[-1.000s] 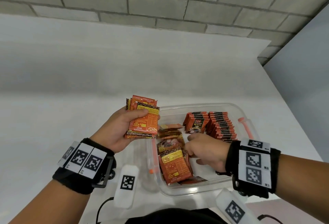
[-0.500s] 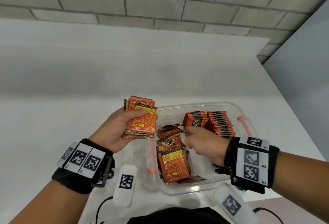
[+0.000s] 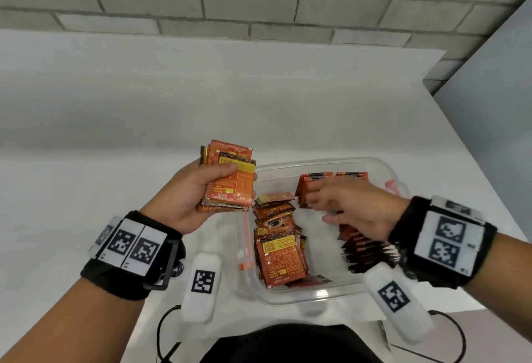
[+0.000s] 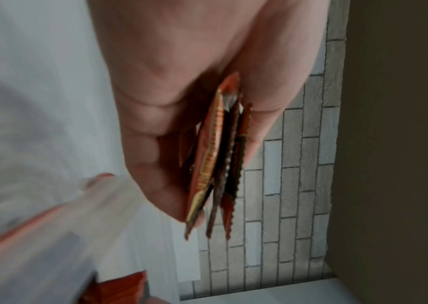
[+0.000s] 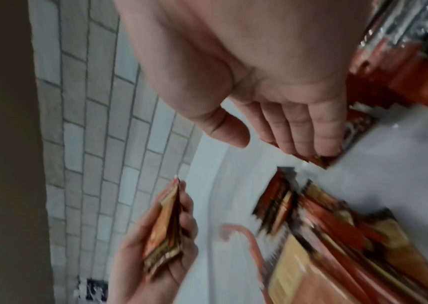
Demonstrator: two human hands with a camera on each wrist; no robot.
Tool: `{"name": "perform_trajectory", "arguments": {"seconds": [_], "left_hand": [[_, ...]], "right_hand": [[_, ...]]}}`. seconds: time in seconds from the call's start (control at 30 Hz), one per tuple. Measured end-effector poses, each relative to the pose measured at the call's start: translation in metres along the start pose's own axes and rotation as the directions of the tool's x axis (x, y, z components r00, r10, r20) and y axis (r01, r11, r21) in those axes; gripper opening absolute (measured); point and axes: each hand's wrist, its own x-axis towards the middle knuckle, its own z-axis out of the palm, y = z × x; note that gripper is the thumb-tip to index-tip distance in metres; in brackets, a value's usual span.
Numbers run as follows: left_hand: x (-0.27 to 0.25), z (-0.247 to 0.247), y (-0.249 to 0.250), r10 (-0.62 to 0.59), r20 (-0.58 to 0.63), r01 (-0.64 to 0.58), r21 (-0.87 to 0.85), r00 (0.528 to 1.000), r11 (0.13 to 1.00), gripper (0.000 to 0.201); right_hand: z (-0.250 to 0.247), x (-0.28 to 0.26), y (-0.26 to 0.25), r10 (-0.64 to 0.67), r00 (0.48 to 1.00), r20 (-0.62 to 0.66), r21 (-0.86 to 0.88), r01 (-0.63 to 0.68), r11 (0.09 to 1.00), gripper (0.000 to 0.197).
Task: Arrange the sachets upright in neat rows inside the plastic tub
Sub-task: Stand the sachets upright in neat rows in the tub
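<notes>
Both hands hover at the clear plastic tub (image 3: 383, 165) on the white table (image 3: 115, 132): the right hand (image 3: 354, 207), fingers straight, touches the upright sachets (image 3: 339, 174), while the left hand (image 3: 195, 192) grips a sachet stack (image 3: 230, 181) beside loose sachets (image 3: 280, 250).

Left hand (image 3: 198, 189) fingers curled; right hand (image 3: 357, 207) fingers extended flat.

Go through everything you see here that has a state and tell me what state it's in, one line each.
Clear plastic tub: lidless, partly filled.
Upright red sachet rows: standing on edge at the far right of the tub.
Loose orange sachets: lying flat, overlapping, on the tub's left side.
Stack of orange sachets: held outside the tub.
Left hand: grips that stack.
Right hand: fingers straight, on the upright rows.
</notes>
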Motion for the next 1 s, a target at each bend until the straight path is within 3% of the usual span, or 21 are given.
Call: {"name": "perform_trajectory", "arguments": {"seconds": [0.1,0.3,0.43,0.5,0.7,0.87,1.0], "left_hand": [[0.002,0.016,0.007,0.009,0.043,-0.010,0.026,0.999,1.000,0.042],[0.024,0.068,0.005,0.025,0.081,-0.032,0.086,0.996,0.996,0.042],[0.030,0.091,-0.010,0.041,0.110,-0.048,0.057,0.993,0.997,0.027],[0.029,0.094,-0.016,0.029,0.117,-0.029,0.004,0.993,1.000,0.029],[0.026,0.092,-0.027,-0.014,0.114,0.026,-0.108,0.993,0.994,0.039],[0.026,0.089,-0.033,-0.015,0.062,0.023,-0.134,0.998,0.991,0.044],[0.025,0.092,-0.034,0.034,0.057,-0.028,-0.110,0.998,0.994,0.036]], "right_hand": [[-0.019,-0.008,-0.008,-0.076,0.997,-0.024,0.130,0.078,0.988,0.023],[-0.015,-0.013,-0.014,-0.244,0.970,0.001,0.124,0.242,0.962,0.031],[-0.007,-0.010,-0.012,-0.409,0.902,-0.135,0.080,0.422,0.903,0.048],[-0.010,-0.008,-0.010,-0.461,0.871,-0.167,0.107,0.481,0.870,0.044],[-0.022,-0.008,0.000,-0.498,0.862,-0.092,0.113,0.506,0.855,0.017],[-0.036,-0.008,0.004,-0.473,0.871,-0.133,0.188,0.491,0.851,0.014],[-0.041,-0.009,0.003,-0.458,0.885,-0.082,0.253,0.463,0.849,0.011]]}}
